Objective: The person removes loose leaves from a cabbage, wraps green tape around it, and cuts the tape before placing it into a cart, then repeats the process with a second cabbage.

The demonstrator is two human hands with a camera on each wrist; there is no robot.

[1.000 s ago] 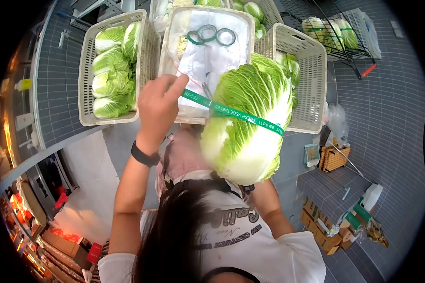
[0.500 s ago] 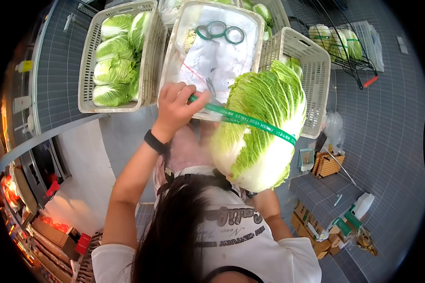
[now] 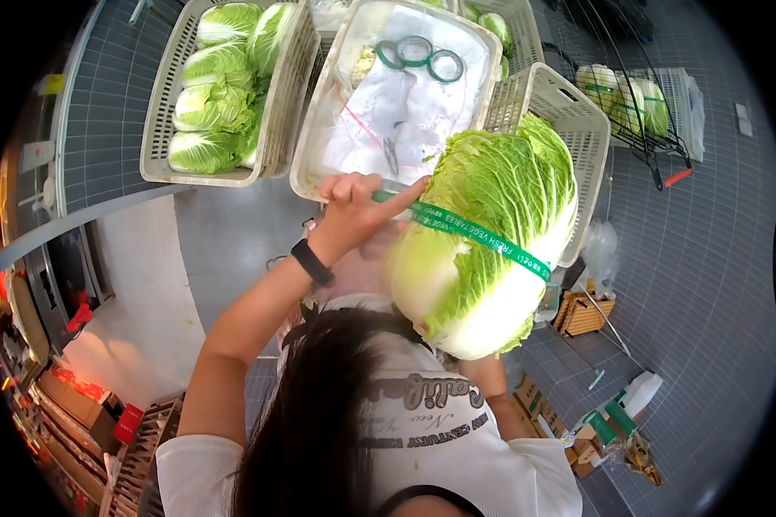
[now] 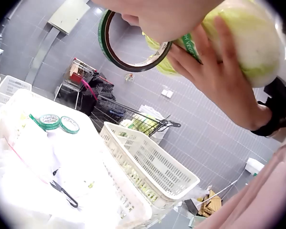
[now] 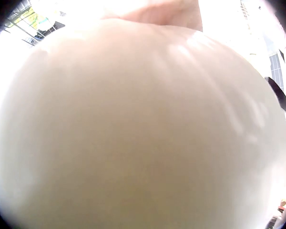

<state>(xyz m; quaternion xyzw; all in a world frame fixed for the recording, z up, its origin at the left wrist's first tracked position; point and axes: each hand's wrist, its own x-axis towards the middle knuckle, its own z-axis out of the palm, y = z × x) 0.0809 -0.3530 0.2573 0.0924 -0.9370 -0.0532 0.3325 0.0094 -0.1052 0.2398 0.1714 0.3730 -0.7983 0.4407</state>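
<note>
A large Chinese cabbage (image 3: 513,177) is held in front of the body, with a green printed tape (image 3: 483,236) running across its leaves. My left hand (image 3: 353,215) grips a roll of green tape (image 4: 104,40), one finger stretched toward the cabbage where the strip meets it. From below, my right hand (image 4: 219,81) holds the cabbage, fingers spread round its pale side; the head view hides this hand behind the cabbage. In the right wrist view the smooth white cabbage base (image 5: 143,119) fills most of the picture.
A white-lined crate (image 3: 306,164) carries several tape rolls (image 3: 414,50) and small scissors (image 3: 390,155). Left of it, another crate (image 3: 151,142) holds several cabbages. A partly hidden crate (image 3: 590,138) stands behind the held cabbage; a wire basket (image 3: 663,142) with taped cabbages is farther right.
My left hand has moved right and closer to the cabbage, shortening the free stretch of tape between them. The cabbage has shifted slightly right and down in the head view.
</note>
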